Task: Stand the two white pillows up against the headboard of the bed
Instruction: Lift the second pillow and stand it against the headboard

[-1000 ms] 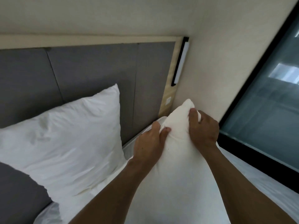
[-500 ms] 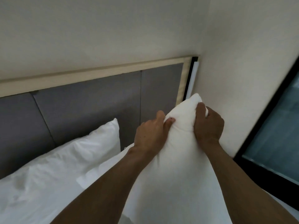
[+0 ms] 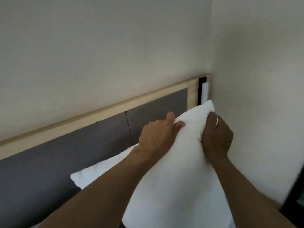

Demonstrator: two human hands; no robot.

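Lower centre to centre right of frame: a white pillow [image 3: 177, 186] is held by its bunched top corner, the left hand [image 3: 157, 139] and right hand [image 3: 217, 137] both with fingers curled and pinching the fabric. It appears light, soft and yielding, so gripping gathered corners seems apt. Beyond, at centre left, the grey headboard [image 3: 98, 142] stands just behind the pillow.

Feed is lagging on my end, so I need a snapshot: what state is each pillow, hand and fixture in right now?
Held pillow: lifted, its top end bunched in both hands, near the right end of the headboard.
Left hand: closed on the held pillow's top.
Right hand: closed on the same end.
Second pillow: against the headboard, mostly hidden behind the arm.
Headboard: grey panels, wood trim.
Wall light: cannot tell if lit.
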